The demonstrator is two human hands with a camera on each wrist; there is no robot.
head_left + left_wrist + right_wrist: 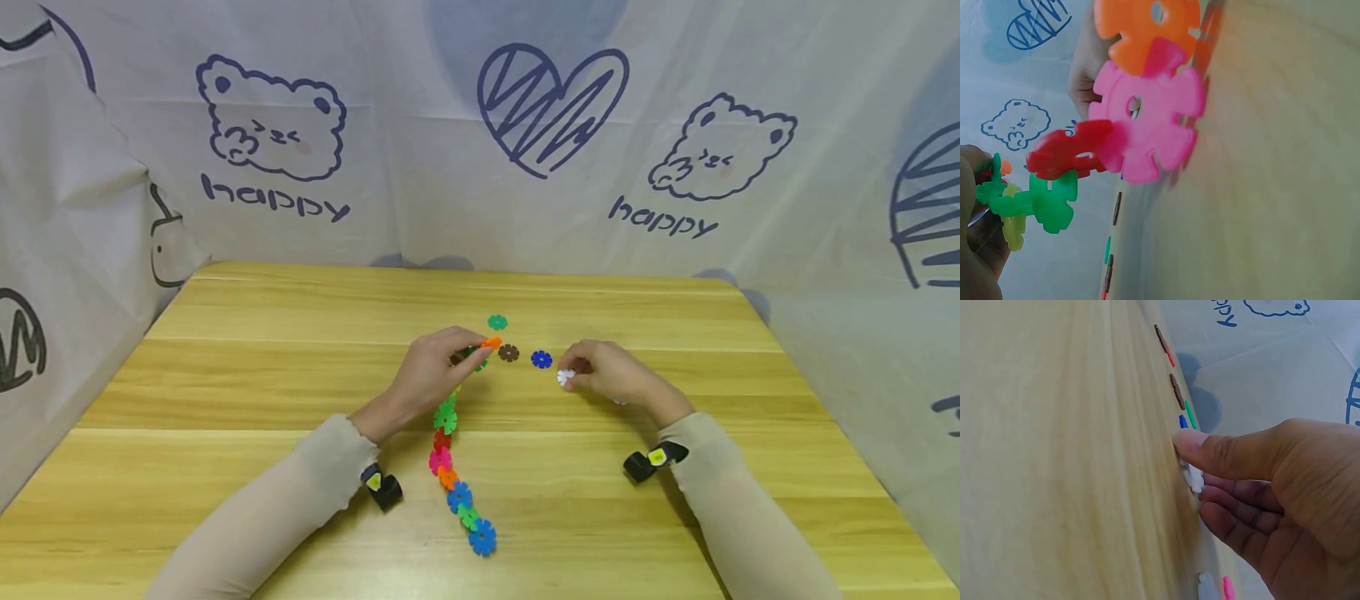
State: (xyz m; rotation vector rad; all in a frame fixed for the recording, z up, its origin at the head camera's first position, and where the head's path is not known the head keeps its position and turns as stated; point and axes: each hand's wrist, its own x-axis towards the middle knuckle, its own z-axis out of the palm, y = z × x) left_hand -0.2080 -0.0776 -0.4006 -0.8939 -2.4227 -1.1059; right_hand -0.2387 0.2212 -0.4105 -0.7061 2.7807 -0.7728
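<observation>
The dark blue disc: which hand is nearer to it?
Right. The right hand is just right of the dark blue disc; the left hand is farther away, to its left.

Disc chain [441, 460] and right wrist camera [639, 467] flank an open passage.

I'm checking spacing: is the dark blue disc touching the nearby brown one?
Apart: the head view shows bare table between dark blue disc and brown disc.

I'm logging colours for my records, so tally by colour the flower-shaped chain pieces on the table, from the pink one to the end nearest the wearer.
Pink piece: 1
Orange piece: 1
Blue pieces: 2
Green piece: 1
Total: 5
</observation>
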